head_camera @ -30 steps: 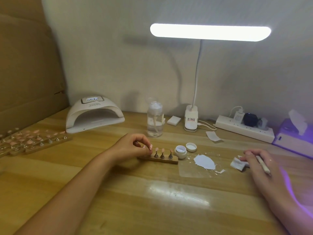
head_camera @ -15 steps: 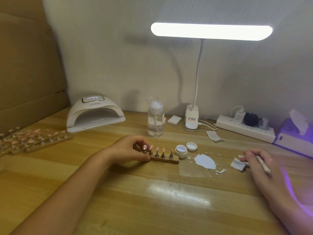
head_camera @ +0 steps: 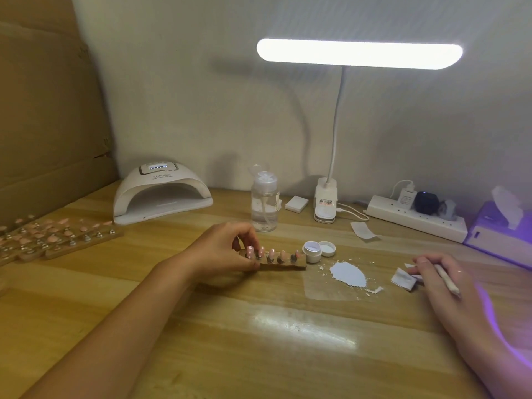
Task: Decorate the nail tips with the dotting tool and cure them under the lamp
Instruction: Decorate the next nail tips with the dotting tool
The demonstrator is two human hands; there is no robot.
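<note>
Left hand [head_camera: 221,251] slid off nail tips [head_camera: 271,252], grips part-hidden holder [head_camera: 288,266]; right hand [head_camera: 429,279], dotting tool [head_camera: 448,281].

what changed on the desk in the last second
The left hand slid back left along the wooden holder, uncovering two more nail tips; five now show, and its grip is on the holder's left end. The right hand with the dotting tool, the jar and the curing lamp stayed put.

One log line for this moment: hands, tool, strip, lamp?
left hand: grips left end of wooden strip | right hand: holds dotting tool, away from strip | curing lamp: back left, strip not under it
</note>
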